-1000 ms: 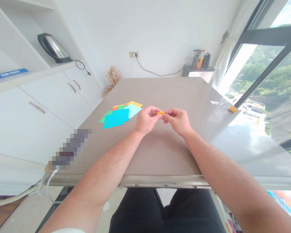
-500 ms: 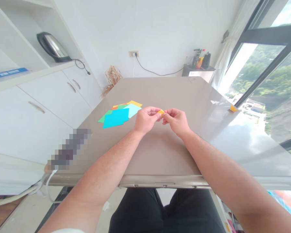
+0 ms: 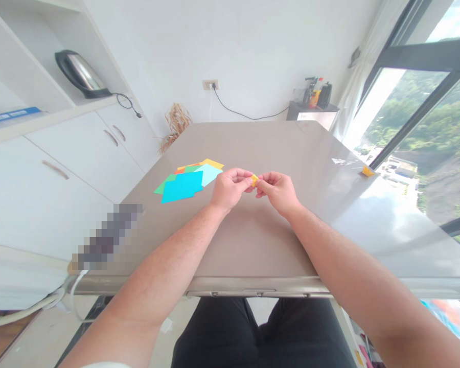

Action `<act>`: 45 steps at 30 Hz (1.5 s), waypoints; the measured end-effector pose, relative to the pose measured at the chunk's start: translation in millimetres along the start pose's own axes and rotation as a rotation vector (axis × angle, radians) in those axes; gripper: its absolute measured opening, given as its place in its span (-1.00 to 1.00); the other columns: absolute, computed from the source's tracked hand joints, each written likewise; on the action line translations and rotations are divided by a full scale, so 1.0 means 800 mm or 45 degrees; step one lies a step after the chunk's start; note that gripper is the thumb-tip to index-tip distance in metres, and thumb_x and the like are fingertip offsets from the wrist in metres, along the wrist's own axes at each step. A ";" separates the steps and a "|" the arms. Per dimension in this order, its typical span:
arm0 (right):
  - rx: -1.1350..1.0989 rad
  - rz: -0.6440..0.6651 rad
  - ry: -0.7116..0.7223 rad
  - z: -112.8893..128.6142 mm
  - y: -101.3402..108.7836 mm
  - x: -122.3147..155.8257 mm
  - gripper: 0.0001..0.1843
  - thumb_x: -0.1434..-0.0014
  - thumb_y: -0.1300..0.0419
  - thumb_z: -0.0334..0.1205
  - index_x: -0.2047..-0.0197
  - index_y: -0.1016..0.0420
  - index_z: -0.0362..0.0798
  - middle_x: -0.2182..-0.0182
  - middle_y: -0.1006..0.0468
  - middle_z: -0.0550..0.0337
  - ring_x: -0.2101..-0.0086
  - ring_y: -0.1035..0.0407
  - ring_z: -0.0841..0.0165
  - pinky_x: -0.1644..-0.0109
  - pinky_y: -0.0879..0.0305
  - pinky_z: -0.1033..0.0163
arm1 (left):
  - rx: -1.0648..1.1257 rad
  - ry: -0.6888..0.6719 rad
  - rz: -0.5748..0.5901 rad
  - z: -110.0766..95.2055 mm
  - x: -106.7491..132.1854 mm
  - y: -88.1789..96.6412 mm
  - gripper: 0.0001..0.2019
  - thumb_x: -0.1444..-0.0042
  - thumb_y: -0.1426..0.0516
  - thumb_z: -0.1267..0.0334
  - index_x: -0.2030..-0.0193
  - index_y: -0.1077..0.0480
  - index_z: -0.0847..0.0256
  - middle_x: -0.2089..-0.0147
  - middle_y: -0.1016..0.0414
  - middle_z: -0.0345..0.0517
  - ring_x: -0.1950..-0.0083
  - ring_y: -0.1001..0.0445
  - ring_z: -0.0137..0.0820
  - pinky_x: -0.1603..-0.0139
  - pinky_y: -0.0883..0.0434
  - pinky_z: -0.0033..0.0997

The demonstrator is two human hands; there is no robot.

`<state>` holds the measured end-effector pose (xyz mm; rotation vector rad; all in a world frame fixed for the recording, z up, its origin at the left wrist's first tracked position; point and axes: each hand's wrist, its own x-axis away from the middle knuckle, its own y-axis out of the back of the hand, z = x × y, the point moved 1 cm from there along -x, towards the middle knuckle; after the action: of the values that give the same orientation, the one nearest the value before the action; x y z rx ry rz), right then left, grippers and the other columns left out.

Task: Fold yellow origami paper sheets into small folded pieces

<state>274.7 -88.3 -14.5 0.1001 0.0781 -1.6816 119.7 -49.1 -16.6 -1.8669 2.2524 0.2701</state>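
Between my fingertips is a small piece of folded yellow paper [image 3: 254, 179], held just above the table. My left hand [image 3: 232, 188] pinches its left side between thumb and fingers. From the other side my right hand [image 3: 277, 191] pinches it too, so most of the paper is covered. Left of my left hand lies a loose fan of coloured paper sheets [image 3: 183, 186], with blue on top and pale blue, green, orange and yellow showing beneath. At the table's right edge sits another small yellow folded paper piece [image 3: 367, 171].
The grey-brown table [image 3: 253, 245] reaches toward the white wall. A pixelated dark object [image 3: 113, 232] lies at its left edge with a white cable. An electric kettle [image 3: 82, 74] stands on the left shelf. Behind the table, a small cabinet [image 3: 314, 111] holds bottles. Windows are on the right.
The yellow paper has turned slightly between my fingertips, and a little more of it shows. Both hands keep their pinch and stay in nearly the same place.
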 end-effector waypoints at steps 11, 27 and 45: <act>-0.013 0.026 -0.007 -0.005 0.002 -0.004 -0.85 0.00 -0.40 -0.20 0.41 -0.53 -0.04 0.47 -0.64 0.18 0.48 -0.49 0.38 0.31 -0.47 0.23 | -0.072 -0.011 0.014 -0.008 0.003 -0.002 -0.82 0.00 -0.35 0.28 0.25 -0.55 0.26 0.33 -0.67 -0.08 0.36 -0.62 -0.35 0.27 -0.59 -0.31; 0.010 -0.014 0.030 -0.003 -0.001 -0.003 -0.86 0.01 -0.38 -0.20 0.42 -0.52 -0.05 0.49 -0.61 0.22 0.50 -0.46 0.42 0.36 -0.41 0.28 | -0.182 -0.080 0.006 -0.002 0.003 -0.001 -0.75 -0.04 -0.33 0.24 0.12 -0.53 0.20 0.36 -0.65 -0.15 0.38 -0.61 -0.36 0.24 -0.54 -0.32; 0.008 -0.133 0.107 -0.002 -0.006 -0.002 -0.79 -0.03 -0.37 -0.13 0.29 -0.62 -0.07 0.38 -0.67 0.13 0.34 -0.55 0.32 0.25 -0.52 0.21 | -0.384 -0.363 -0.126 -0.007 0.011 -0.011 -0.86 -0.04 -0.31 0.32 0.22 -0.56 0.13 0.14 -0.61 -0.09 0.17 -0.56 -0.35 0.10 -0.48 -0.34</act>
<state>270.4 -86.4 -15.7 0.1743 0.1437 -1.7821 126.5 -60.4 -13.7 -1.9253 2.0087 0.8429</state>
